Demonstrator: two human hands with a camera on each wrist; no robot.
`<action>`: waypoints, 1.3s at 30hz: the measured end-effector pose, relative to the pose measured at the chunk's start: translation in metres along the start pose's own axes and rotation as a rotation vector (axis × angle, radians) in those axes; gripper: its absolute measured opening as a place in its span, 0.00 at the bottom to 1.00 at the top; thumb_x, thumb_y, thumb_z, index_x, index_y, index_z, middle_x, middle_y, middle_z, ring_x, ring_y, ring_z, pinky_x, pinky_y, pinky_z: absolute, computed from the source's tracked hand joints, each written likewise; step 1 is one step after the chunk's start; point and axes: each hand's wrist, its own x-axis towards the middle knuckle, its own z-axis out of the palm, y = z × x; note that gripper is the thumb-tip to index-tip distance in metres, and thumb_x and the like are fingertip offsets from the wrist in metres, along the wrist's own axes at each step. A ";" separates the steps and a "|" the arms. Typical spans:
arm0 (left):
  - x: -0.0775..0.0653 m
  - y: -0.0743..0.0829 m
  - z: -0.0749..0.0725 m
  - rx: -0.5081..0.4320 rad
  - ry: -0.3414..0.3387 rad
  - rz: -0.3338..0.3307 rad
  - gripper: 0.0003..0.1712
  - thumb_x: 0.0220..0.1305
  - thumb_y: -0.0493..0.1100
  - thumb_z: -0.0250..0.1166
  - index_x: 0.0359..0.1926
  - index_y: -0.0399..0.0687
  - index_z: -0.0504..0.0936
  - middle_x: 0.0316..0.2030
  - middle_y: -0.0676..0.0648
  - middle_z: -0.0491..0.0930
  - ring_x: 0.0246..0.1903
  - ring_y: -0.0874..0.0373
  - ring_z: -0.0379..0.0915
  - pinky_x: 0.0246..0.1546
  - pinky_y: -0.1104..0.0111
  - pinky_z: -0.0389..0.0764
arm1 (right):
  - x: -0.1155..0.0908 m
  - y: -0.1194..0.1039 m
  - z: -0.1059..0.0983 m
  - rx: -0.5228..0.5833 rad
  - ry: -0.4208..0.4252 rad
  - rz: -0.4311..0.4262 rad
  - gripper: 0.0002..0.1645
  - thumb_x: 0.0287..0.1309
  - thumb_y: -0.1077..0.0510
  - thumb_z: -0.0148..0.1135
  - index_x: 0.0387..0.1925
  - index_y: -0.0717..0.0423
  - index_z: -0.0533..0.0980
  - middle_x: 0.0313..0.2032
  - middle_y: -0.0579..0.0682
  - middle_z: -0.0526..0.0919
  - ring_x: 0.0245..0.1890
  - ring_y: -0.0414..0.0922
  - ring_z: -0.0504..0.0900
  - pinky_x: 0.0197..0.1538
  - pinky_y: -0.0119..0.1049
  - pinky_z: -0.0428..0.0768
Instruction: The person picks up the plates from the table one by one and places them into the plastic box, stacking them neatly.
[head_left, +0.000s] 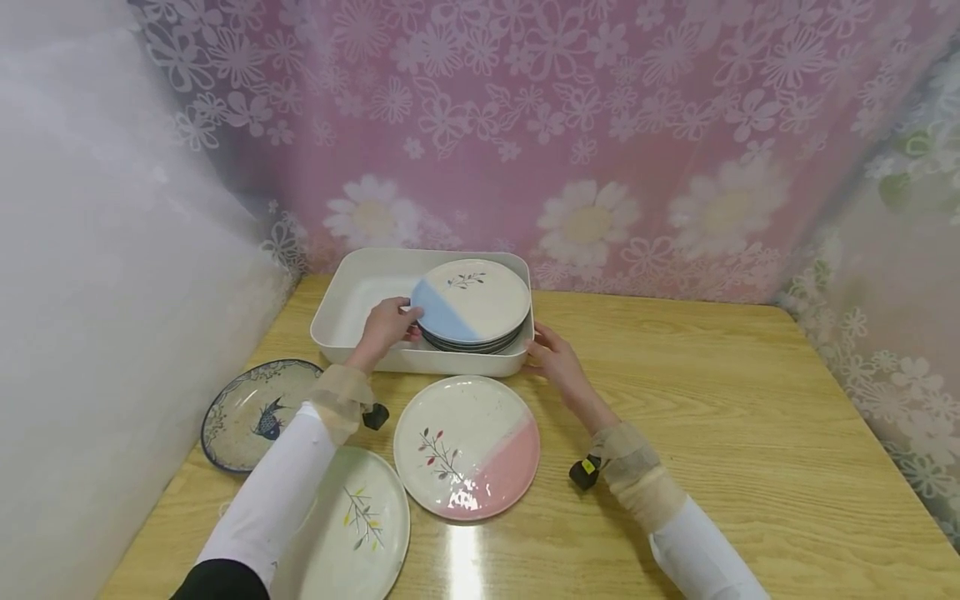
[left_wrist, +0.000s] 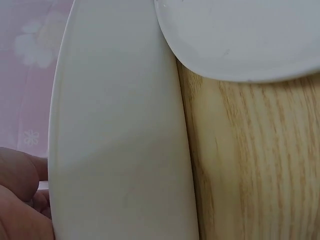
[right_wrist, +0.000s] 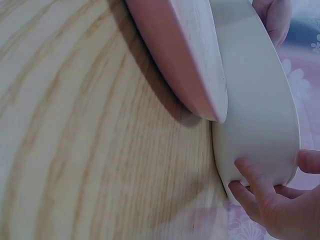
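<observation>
A white rectangular bin (head_left: 420, 361) stands at the back of the table. Several plates are stacked in its right half, the top one a round plate (head_left: 480, 296) in cream and blue with a leaf sprig. My left hand (head_left: 390, 325) reaches over the bin's front wall and pinches the left edge of this top plate, thumb above and fingers below. In the left wrist view, the bin's wall partly hides those fingers (left_wrist: 20, 200). My right hand (head_left: 555, 360) holds the bin's front right corner, fingers on the outer wall and thumb at the rim (right_wrist: 298, 130).
A pink and cream plate (head_left: 465, 446) lies in front of the bin. Left of it lies a plate with a yellow sprig (head_left: 363, 525), partly under my left arm. Farther left is an oval fish-patterned plate (head_left: 255, 417). A floral curtain (head_left: 480, 125) hangs behind the wooden table (head_left: 712, 400).
</observation>
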 end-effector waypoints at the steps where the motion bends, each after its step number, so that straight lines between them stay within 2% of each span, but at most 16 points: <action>1: 0.000 0.000 -0.001 0.000 0.000 -0.002 0.29 0.79 0.43 0.53 0.73 0.33 0.64 0.39 0.38 0.83 0.30 0.58 0.84 0.40 0.65 0.88 | 0.000 0.000 0.000 -0.001 -0.004 -0.001 0.33 0.78 0.63 0.44 0.78 0.63 0.51 0.71 0.71 0.61 0.67 0.66 0.68 0.65 0.58 0.74; 7: -0.010 0.007 -0.017 0.016 0.049 0.033 0.25 0.80 0.43 0.50 0.71 0.34 0.68 0.49 0.32 0.82 0.41 0.48 0.85 0.49 0.56 0.86 | 0.000 -0.001 0.001 0.005 -0.021 0.002 0.33 0.78 0.62 0.44 0.78 0.63 0.51 0.71 0.71 0.60 0.68 0.67 0.67 0.67 0.58 0.73; 12: -0.029 0.021 -0.034 0.071 0.118 0.156 0.21 0.80 0.43 0.51 0.64 0.37 0.77 0.47 0.33 0.84 0.44 0.40 0.84 0.43 0.59 0.88 | -0.001 -0.002 0.001 0.004 -0.025 0.006 0.34 0.78 0.62 0.45 0.79 0.62 0.50 0.71 0.72 0.60 0.68 0.66 0.67 0.66 0.57 0.73; 15: -0.045 0.026 -0.039 0.095 0.123 0.220 0.19 0.79 0.44 0.52 0.59 0.38 0.81 0.43 0.35 0.84 0.42 0.37 0.84 0.39 0.62 0.88 | 0.000 -0.002 0.000 0.003 -0.023 0.011 0.34 0.78 0.61 0.46 0.79 0.63 0.51 0.71 0.71 0.59 0.68 0.66 0.67 0.66 0.56 0.74; 18: -0.061 0.027 -0.038 0.111 0.081 0.250 0.19 0.80 0.45 0.53 0.58 0.39 0.82 0.42 0.34 0.84 0.40 0.40 0.85 0.36 0.63 0.88 | 0.000 -0.002 -0.003 0.003 -0.026 0.021 0.34 0.78 0.61 0.46 0.79 0.63 0.51 0.72 0.71 0.58 0.69 0.66 0.67 0.66 0.55 0.74; 21: -0.076 0.023 -0.033 0.129 0.024 0.241 0.18 0.79 0.45 0.53 0.55 0.40 0.84 0.40 0.35 0.84 0.38 0.44 0.85 0.36 0.61 0.89 | 0.000 -0.002 -0.005 0.004 -0.033 0.029 0.34 0.78 0.60 0.46 0.79 0.63 0.50 0.72 0.71 0.57 0.69 0.66 0.66 0.67 0.55 0.73; 24: -0.086 0.012 -0.025 0.195 -0.043 0.221 0.16 0.79 0.44 0.54 0.50 0.40 0.85 0.36 0.38 0.85 0.35 0.48 0.84 0.33 0.62 0.88 | 0.001 -0.002 -0.006 -0.003 -0.039 0.032 0.35 0.78 0.60 0.46 0.79 0.63 0.50 0.73 0.71 0.57 0.70 0.66 0.65 0.67 0.55 0.73; 30: -0.094 -0.016 -0.010 0.459 -0.184 0.193 0.13 0.76 0.43 0.58 0.43 0.38 0.84 0.28 0.46 0.83 0.24 0.58 0.78 0.27 0.69 0.80 | 0.002 -0.001 -0.006 -0.020 -0.027 0.029 0.35 0.78 0.60 0.47 0.79 0.63 0.51 0.72 0.71 0.59 0.69 0.65 0.66 0.66 0.56 0.74; 33: -0.098 -0.025 -0.004 0.576 -0.234 0.138 0.11 0.74 0.44 0.61 0.42 0.41 0.83 0.25 0.50 0.83 0.21 0.61 0.75 0.26 0.70 0.76 | 0.001 -0.001 -0.005 -0.029 -0.020 0.026 0.34 0.78 0.59 0.48 0.78 0.63 0.51 0.71 0.71 0.60 0.69 0.65 0.67 0.66 0.56 0.74; 37: -0.103 -0.028 0.002 0.611 -0.306 0.057 0.11 0.73 0.47 0.62 0.41 0.43 0.82 0.24 0.52 0.82 0.22 0.62 0.78 0.28 0.69 0.79 | 0.001 -0.001 -0.005 -0.030 -0.016 0.025 0.35 0.78 0.59 0.48 0.78 0.63 0.52 0.71 0.71 0.60 0.68 0.66 0.68 0.66 0.56 0.74; 39: -0.104 -0.028 0.005 0.610 -0.306 0.055 0.11 0.73 0.47 0.63 0.40 0.42 0.81 0.23 0.51 0.82 0.21 0.61 0.79 0.30 0.68 0.80 | 0.002 0.000 -0.005 -0.027 -0.017 0.025 0.35 0.78 0.59 0.48 0.78 0.63 0.51 0.71 0.72 0.60 0.68 0.66 0.68 0.66 0.57 0.74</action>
